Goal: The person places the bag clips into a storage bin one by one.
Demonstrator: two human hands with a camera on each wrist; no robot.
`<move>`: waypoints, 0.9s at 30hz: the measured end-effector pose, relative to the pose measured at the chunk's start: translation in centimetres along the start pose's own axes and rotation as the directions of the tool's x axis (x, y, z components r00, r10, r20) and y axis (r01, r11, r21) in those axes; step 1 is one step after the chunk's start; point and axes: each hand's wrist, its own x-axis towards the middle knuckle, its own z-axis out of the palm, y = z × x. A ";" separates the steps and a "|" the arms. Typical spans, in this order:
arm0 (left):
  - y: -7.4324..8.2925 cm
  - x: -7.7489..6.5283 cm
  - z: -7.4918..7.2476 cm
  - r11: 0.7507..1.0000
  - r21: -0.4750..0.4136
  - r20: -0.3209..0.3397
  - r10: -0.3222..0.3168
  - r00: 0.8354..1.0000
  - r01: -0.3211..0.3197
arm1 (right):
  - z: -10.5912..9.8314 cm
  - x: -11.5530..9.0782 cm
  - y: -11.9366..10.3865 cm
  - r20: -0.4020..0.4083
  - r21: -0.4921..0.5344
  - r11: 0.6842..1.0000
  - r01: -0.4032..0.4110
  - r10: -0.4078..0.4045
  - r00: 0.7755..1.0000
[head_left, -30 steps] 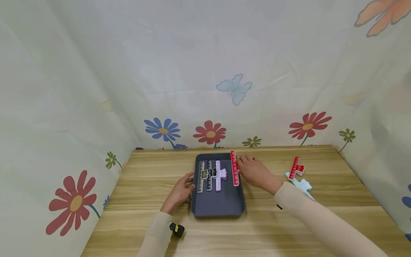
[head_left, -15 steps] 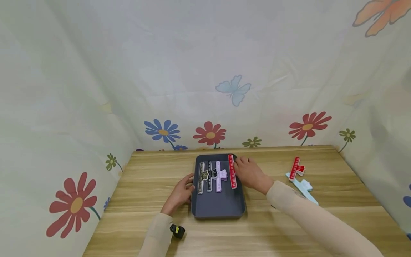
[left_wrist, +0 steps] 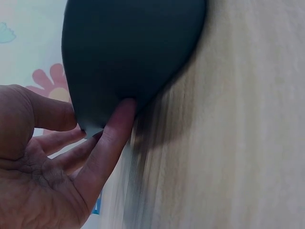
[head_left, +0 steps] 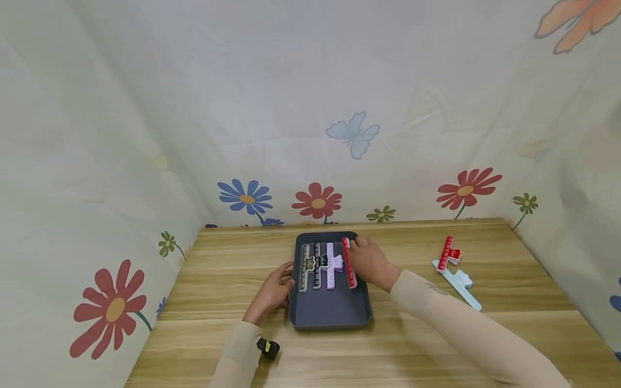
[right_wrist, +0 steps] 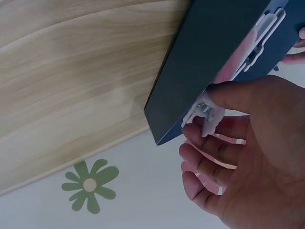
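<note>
My right hand [head_left: 372, 262] grips a long red clip [head_left: 349, 264] by its handle side, over the right part of a dark grey tray [head_left: 330, 313]. In the right wrist view, thumb and fingers pinch the clip's white handle and spring [right_wrist: 207, 112] right at the tray's rim. My left hand [head_left: 273, 291] holds the tray's left wall, thumb at the rim and a finger against the outside in the left wrist view. Inside the tray, a black clip with a gold handle [head_left: 303, 269], a black clip [head_left: 316, 269] and a lilac clip [head_left: 331, 269] lie side by side, lengthwise.
On the wooden table [head_left: 242, 248] to the right, another red clip [head_left: 444, 254] overlaps the end of a light blue clip [head_left: 461, 285]. A flower-printed cloth [head_left: 271, 108] stands behind and at both sides. A black wrist camera [head_left: 269, 348] sits on the left sleeve.
My right hand has moved left with the red clip, from the tray's right rim to inside it, close to the lilac clip. The left hand and the tray have stayed put.
</note>
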 end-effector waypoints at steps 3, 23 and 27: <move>0.0 -0.1 0.1 1.000 0.012 -0.001 -0.003 1.000 0.003 | 0.0 0.3 -0.5 0.057 -0.026 1.000 0.013 -0.012 0.998; 0.3 -0.2 0.0 1.000 0.004 0.012 -0.006 1.000 0.006 | 1.4 1.0 -1.2 -0.032 0.073 0.997 0.018 -0.015 0.999; 0.1 -0.2 0.0 1.000 0.002 0.008 -0.006 1.000 0.006 | 2.1 1.2 -1.3 -0.094 0.101 0.994 0.029 -0.019 0.995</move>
